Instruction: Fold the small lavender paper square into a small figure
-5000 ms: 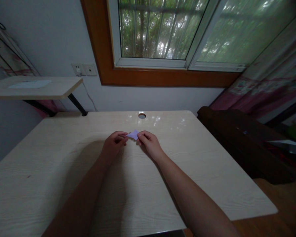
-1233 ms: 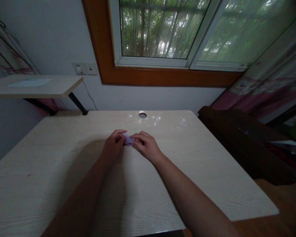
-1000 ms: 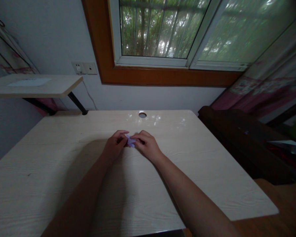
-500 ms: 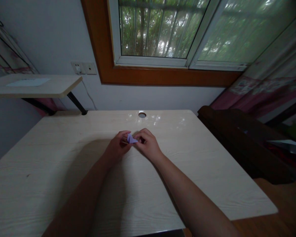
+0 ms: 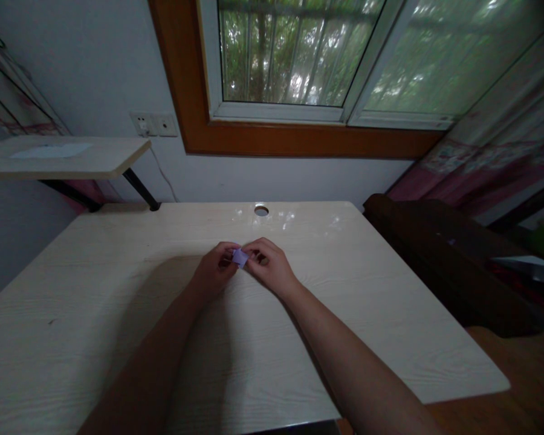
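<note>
A small piece of folded purple paper (image 5: 240, 258) is held between my two hands, above the pale wood-grain table (image 5: 353, 290). My left hand (image 5: 214, 269) pinches its left side with thumb and fingers. On the other side, the fingertips of my right hand (image 5: 271, 264) are closed on the paper's right edge. Parts of the paper are covered by my fingers, and its finer folds are too small to make out.
A raised shelf (image 5: 118, 163) on black legs stands at the table's back left, with a pale sheet (image 5: 52, 150) on it. A round cable hole (image 5: 262, 211) lies near the back edge. Dark wooden furniture (image 5: 417, 260) stands beyond the right edge, and a window is ahead.
The purple paper's visible shape has gone from a pointed form with a tip towards the right to a compact, squarish one. My right fingers have shifted slightly left, closer to my left hand.
</note>
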The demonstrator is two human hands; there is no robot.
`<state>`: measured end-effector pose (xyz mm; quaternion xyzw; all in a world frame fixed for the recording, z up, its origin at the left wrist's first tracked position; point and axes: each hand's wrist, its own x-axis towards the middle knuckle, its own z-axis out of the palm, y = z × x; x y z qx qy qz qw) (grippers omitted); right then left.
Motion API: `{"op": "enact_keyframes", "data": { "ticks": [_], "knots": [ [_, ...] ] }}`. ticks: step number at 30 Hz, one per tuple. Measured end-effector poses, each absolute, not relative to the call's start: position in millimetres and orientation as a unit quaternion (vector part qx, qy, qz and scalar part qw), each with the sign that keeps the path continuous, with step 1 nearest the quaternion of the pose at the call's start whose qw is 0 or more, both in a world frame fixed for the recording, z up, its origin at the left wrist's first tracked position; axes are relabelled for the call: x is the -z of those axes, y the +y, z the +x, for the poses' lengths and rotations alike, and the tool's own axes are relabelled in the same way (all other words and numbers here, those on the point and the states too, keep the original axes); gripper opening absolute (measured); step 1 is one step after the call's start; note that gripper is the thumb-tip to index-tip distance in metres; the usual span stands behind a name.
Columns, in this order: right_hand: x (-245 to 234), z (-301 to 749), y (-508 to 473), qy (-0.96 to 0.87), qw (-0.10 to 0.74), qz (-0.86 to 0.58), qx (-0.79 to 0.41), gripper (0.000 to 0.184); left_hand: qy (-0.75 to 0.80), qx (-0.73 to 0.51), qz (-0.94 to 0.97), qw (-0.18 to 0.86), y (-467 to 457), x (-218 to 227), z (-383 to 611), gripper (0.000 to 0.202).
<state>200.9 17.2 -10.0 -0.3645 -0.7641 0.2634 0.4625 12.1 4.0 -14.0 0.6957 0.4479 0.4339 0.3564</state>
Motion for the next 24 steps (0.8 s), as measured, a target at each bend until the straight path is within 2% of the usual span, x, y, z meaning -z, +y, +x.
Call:
{"op": "enact_keyframes", "data": {
  "ticks": [6, 14, 24],
  "knots": [
    [10.1, 201.1, 17.0, -0.761, 0.466, -0.358, -0.274, 0.018, 0.435, -0.443, 0.71, 0.333, 5.3, 13.9, 10.6, 0.025],
    [13.7, 199.9, 17.9, -0.749, 0.491, -0.342, -0.286, 0.019, 0.442, -0.438, 0.713, 0.324, 8.0, 17.2, 10.0, 0.029],
    [14.4, 200.2, 17.4, -0.761, 0.475, -0.34, -0.283, 0.024, 0.445, -0.433, 0.713, 0.327, 7.2, 16.9, 9.5, 0.034]
  ]
}}
